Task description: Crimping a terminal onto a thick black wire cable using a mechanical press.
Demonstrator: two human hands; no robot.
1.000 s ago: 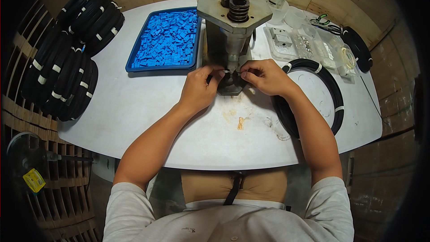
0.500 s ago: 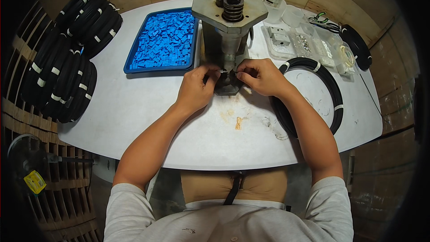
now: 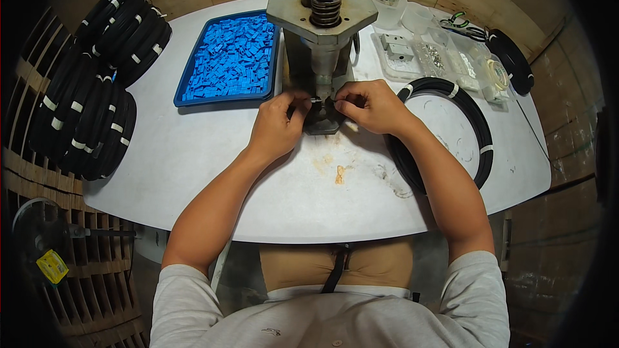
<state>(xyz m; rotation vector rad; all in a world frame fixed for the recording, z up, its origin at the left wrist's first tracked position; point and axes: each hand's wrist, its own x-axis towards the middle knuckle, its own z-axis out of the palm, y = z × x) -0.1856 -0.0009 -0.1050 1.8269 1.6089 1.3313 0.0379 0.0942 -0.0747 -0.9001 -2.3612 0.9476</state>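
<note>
While both hands are pinched at the base of a small metal press [image 3: 320,38], a tiny dark part [image 3: 316,100] is held between the fingertips, right under the ram. Left hand [image 3: 276,122] and right hand [image 3: 369,106] are closed narrow on that part, thumbs nearly touching; what exactly is gripped can't be made out, too small. A tray of blue pieces [image 3: 227,58] is seen just beyond the left hand; a black coil [image 3: 451,122] is laid on the tabletop [image 3: 213,174] under and beside the right forearm, w/ clear boxes of small hardware [image 3: 445,58] beyond the right hand. Bundled black coils [image 3: 90,103] are stacked well off to the left. Risk, as judged: fingertips could be caught if the press is cycled w/ hands this close; the part could also be seated crooked or dropped, given the tight grip & blocked sight line.
</note>
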